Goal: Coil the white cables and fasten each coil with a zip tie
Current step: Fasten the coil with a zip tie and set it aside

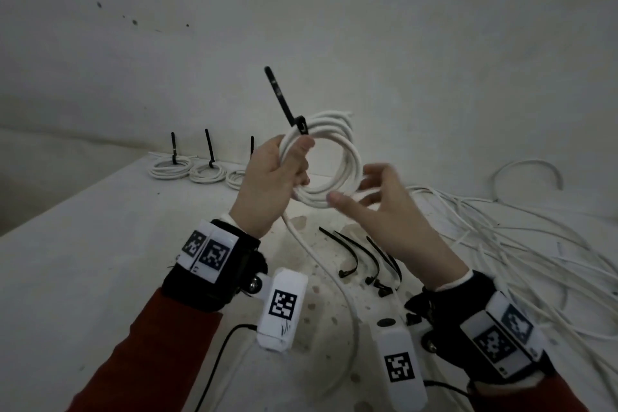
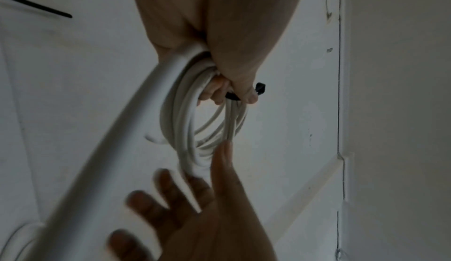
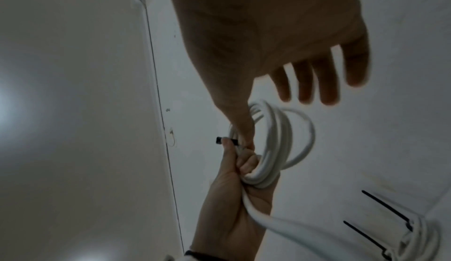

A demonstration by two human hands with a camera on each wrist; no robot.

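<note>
Gripping zip-tied white cable coil [image 1: 329,162] in left hand [image 1: 267,184]; spreading right hand [image 1: 384,211] open-fingered just beside it.

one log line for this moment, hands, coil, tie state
left hand: grips cable coil | zip tie: looped on coil, tail up | right hand: open beside coil | finished coils: at table back

The right hand [image 1: 378,207] is smeared by motion in the head view, so contact between its fingers and the white coil [image 1: 337,160] cannot be judged. Part of the third tied coil [image 1: 235,177] at the back of the surface [image 1: 100,244] is hidden behind the left hand [image 1: 271,184]. The loose cables [image 1: 521,244] are cut off by the right edge.
</note>
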